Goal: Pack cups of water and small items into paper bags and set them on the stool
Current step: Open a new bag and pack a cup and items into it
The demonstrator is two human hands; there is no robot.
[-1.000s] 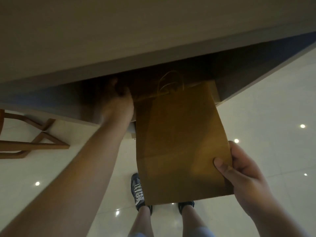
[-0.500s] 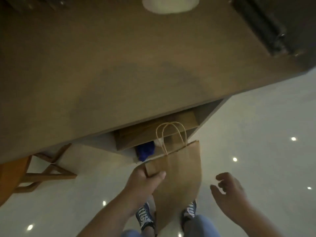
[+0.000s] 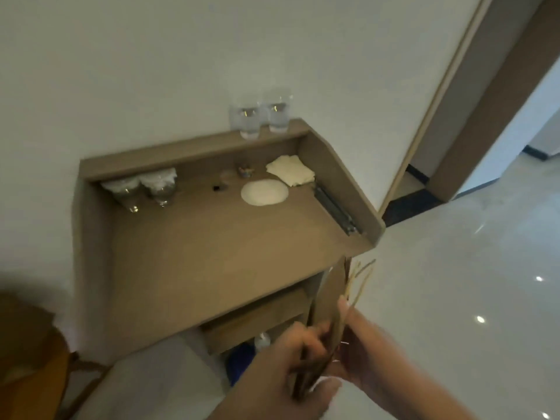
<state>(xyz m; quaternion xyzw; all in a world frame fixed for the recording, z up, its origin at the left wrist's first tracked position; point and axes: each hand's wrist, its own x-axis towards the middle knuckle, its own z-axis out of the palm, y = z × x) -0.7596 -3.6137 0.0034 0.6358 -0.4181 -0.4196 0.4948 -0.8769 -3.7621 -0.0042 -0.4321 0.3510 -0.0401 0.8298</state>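
**Bag lifted from floor level, held between both hands at lower right**

Up from below the desk [image 3: 212, 253] has come the paper bag [image 3: 331, 295], which half a second ago hung from one hand above the shoes. It now sits in the lower right of the frame, just off the desk's near right corner, and both hands are on it.

The left hand [image 3: 288, 356] curls its fingers against the bag's left face, with the thumb tucked under near the bottom. The right hand [image 3: 369, 353] pinches the opposite face, its thumb lying up along the edge. Motion blur hides exactly where the fingertips sit, so the grip is probably a pinch on each side.

The bag is flat and seen edge-on. Its long axis runs from the bottom centre of the frame up and slightly right, and the mouth and twisted handles [image 3: 360, 275] point toward the desk corner.

The step in hand looks like opening it. To do that well, draw the two faces apart at the mouth, push the folded base square, and stand the bag on the desk before loading. The cups of water [image 3: 249, 121] wait on the ledge at upper centre, and the stool [image 3: 33, 368] is at lower left.
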